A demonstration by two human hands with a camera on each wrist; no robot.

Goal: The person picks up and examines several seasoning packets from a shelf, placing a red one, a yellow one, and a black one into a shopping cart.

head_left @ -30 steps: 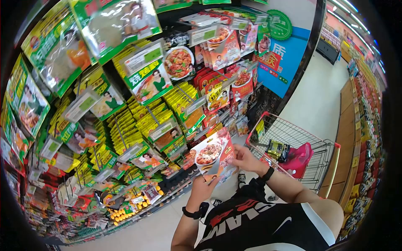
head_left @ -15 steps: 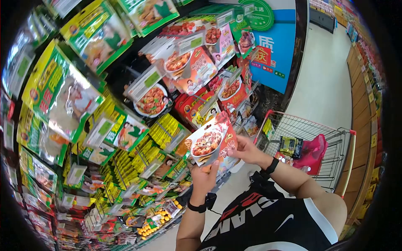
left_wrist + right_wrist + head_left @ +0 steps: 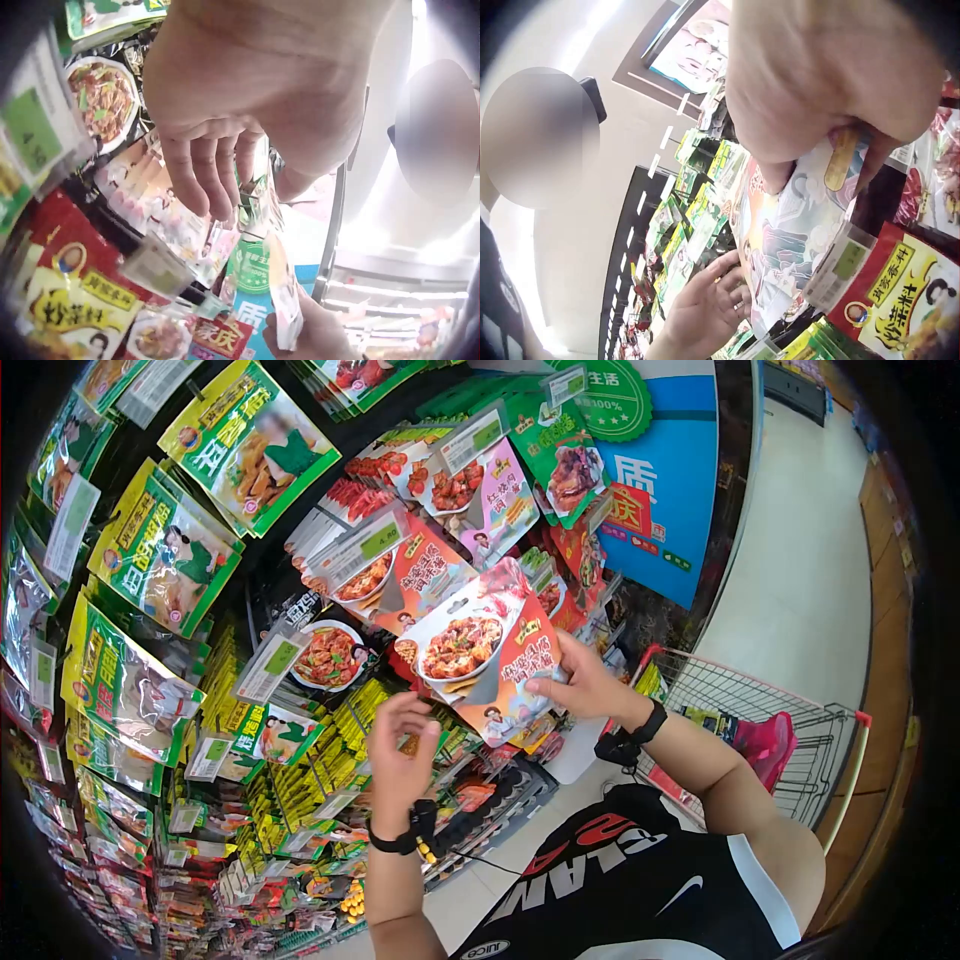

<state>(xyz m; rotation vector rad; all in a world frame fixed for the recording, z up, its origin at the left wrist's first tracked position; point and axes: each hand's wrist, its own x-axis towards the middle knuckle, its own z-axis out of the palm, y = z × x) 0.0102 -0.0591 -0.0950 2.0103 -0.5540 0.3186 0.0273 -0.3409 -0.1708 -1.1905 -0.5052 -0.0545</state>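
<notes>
Seasoning packet (image 3: 480,650), red and white with a bowl of a saucy dish printed on its front, sits in your right hand (image 3: 585,685), raised in front of the hanging display rack (image 3: 250,660) at about the level of the red packets on the upper pegs. Your right grip is clamped on the packet's right edge, thumb on the front and fingers behind, which keeps the printed face turned toward you and the punched top edge free; the right wrist view shows the same pinch from behind the packet (image 3: 795,217).

Your left hand (image 3: 400,745) is off the packet and holds nothing: its grip is apart, fingers loosely bent, palm toward the rack, hovering just below and left of the packet near the yellow sachets (image 3: 350,730). From the left wrist view those fingers (image 3: 202,172) hang free in front of the pegged packets, touching none that you can make out.

Behind you to the right stands a wire shopping cart (image 3: 800,760) with a red rim, something pink inside it. A blue sign (image 3: 660,490) with a green round badge hangs at the end of the rack, beside the pale aisle floor (image 3: 800,580).
</notes>
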